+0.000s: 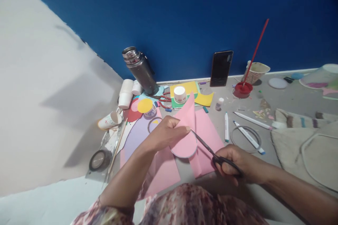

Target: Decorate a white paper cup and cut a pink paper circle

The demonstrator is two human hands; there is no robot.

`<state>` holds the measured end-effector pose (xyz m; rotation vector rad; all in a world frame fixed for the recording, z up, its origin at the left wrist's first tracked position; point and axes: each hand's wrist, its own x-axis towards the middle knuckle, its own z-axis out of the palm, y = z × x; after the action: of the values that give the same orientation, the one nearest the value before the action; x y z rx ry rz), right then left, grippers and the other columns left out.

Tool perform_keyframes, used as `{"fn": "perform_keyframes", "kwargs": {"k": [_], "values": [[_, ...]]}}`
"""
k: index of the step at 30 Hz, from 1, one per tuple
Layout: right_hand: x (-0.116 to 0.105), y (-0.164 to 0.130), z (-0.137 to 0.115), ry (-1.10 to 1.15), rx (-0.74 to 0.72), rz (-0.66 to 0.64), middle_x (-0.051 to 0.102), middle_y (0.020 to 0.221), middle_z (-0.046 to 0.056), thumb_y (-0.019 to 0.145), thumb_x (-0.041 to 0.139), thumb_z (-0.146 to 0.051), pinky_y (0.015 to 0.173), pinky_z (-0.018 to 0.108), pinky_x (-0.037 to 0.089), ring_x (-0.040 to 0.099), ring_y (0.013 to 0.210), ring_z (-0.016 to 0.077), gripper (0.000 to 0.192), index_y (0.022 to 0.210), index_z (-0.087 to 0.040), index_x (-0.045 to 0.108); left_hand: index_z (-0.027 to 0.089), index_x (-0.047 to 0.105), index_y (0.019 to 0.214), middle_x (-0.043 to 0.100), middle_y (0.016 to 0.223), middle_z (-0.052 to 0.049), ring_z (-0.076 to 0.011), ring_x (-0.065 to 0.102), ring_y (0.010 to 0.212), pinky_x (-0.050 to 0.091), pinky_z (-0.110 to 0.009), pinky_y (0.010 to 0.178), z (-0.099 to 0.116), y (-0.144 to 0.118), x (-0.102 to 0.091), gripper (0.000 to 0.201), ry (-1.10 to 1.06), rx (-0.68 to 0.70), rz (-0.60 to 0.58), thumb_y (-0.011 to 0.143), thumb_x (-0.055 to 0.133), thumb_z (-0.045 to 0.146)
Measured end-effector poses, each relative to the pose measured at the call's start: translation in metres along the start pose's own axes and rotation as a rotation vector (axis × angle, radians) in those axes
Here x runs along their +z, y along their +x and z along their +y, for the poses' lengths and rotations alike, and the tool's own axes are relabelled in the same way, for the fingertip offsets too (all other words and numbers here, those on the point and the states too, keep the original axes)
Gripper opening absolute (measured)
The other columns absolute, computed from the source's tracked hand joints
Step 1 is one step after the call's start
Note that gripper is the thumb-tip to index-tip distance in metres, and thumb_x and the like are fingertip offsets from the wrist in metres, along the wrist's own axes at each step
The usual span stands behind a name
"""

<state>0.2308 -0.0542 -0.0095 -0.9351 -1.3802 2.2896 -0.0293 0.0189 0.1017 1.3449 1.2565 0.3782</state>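
Grey floor beneath blue wall: left hand (165, 132) pinches pink paper (188, 130); right hand (237, 163) grips scissors (211, 151) (blades parted), pointing far-left into the sheet's right edge.

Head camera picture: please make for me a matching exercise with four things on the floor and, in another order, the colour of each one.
Things:
1. paper held by the left hand
2. flask by the wall
3. paint dish with the long brush
4. scissors in the right hand

Colours:
A. red
B. black
C. pink
D. dark grey metal

Pairs: 1-C, 2-D, 3-A, 4-B
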Motion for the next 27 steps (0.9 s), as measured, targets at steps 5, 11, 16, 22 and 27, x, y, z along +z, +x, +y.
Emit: {"fn": "perform_keyframes", "kwargs": {"k": [5, 11, 16, 22, 27], "values": [[0.000, 0.001, 0.002, 0.015, -0.051, 0.023, 0.056, 0.049, -0.003, 0.078, 0.081, -0.069, 0.043, 0.021, 0.022, 0.044, 0.045, 0.0086, 0.056, 0.066, -0.017, 0.061, 0.017, 0.052, 0.056, 0.044, 0.056, 0.002, -0.0103, 0.039, 0.054, 0.025, -0.024, 0.050, -0.007, -0.003, 0.000, 0.053, -0.066, 0.031, -0.001, 0.073, 0.080, 0.059], [0.002, 0.003, 0.003, 0.050, -0.062, 0.046, 0.056, 0.047, -0.003, 0.074, 0.085, -0.067, 0.044, 0.022, 0.021, 0.041, 0.044, 0.0085, 0.055, 0.064, -0.018, 0.061, 0.014, 0.064, 0.067, 0.055, 0.062, 0.000, -0.0120, 0.047, 0.059, 0.034, -0.024, 0.054, -0.026, -0.011, 0.015, 0.050, -0.230, 0.064, 0.161, 0.071, 0.085, 0.058], [0.007, 0.003, -0.005, 0.086, 0.011, 0.072, 0.054, 0.044, -0.004, 0.063, 0.088, -0.075, 0.044, 0.022, 0.021, 0.039, 0.041, 0.0078, 0.063, 0.062, -0.019, 0.059, 0.014, 0.065, 0.066, 0.060, 0.065, -0.001, -0.0139, 0.053, 0.063, 0.040, -0.024, 0.057, -0.031, -0.012, 0.024, 0.051, -0.293, 0.046, 0.199, 0.071, 0.085, 0.060], [0.008, 0.004, -0.006, 0.082, 0.038, 0.078, 0.053, 0.045, -0.003, 0.062, 0.089, -0.070, 0.044, 0.022, 0.022, 0.041, 0.041, 0.0080, 0.059, 0.063, -0.018, 0.060, 0.014, 0.064, 0.063, 0.054, 0.058, 0.000, -0.0136, 0.051, 0.058, 0.037, -0.024, 0.053, -0.031, -0.011, 0.019, 0.050, -0.258, 0.043, 0.197, 0.070, 0.086, 0.058], [0.007, 0.004, -0.001, 0.080, 0.023, 0.081, 0.051, 0.043, -0.004, 0.065, 0.087, -0.067, 0.042, 0.023, 0.022, 0.041, 0.040, 0.0087, 0.055, 0.062, -0.019, 0.060, 0.015, 0.062, 0.061, 0.052, 0.056, 0.001, -0.0121, 0.047, 0.054, 0.034, -0.025, 0.051, -0.030, -0.012, 0.017, 0.047, -0.249, 0.030, 0.192, 0.071, 0.085, 0.055]]}}
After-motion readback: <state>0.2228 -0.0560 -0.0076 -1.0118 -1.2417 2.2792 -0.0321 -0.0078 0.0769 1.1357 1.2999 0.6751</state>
